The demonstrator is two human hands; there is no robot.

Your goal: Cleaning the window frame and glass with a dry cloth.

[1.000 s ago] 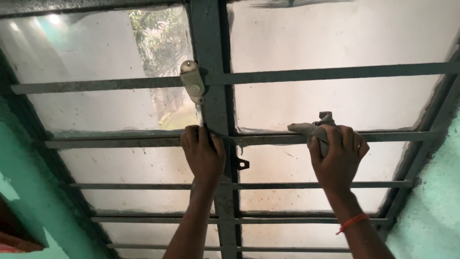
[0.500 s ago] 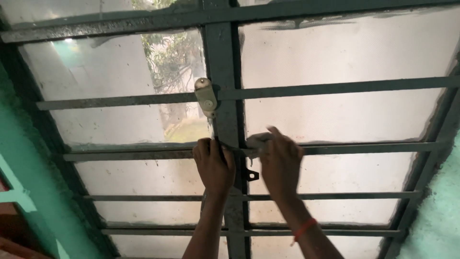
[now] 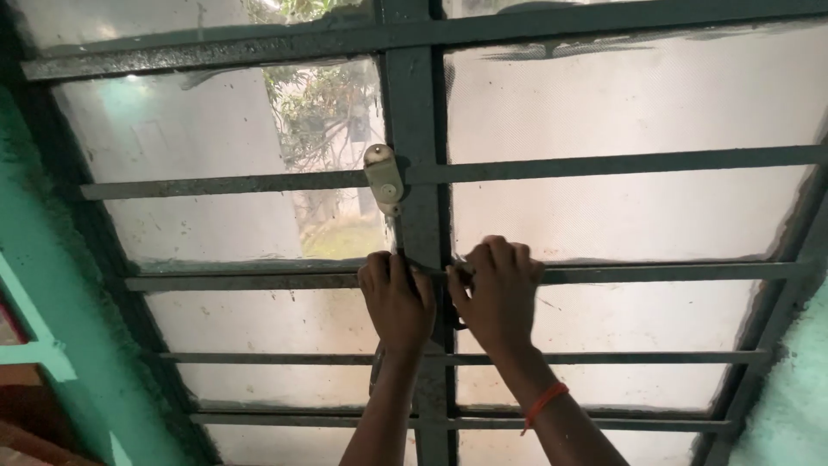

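My left hand [image 3: 397, 298] is closed around a horizontal bar [image 3: 259, 280] of the grey metal window grille, right at the central upright [image 3: 418, 112]. My right hand [image 3: 496, 289] rests on the same bar just right of the upright, almost touching my left hand. It presses a grey cloth [image 3: 458, 259] against the bar. Only a small edge of the cloth shows past the fingers. An orange thread band [image 3: 543, 404] circles my right wrist.
A pale window latch [image 3: 382, 179] sits on the upright above my hands. Frosted, dusty panes [image 3: 621, 207] lie behind several horizontal bars; one clear strip shows trees outside. Green walls [image 3: 43, 285] flank the window on both sides.
My right hand has slid left along the bar with the cloth, from the right pane's middle to the central upright. My left hand kept its grip. The view shifted slightly.
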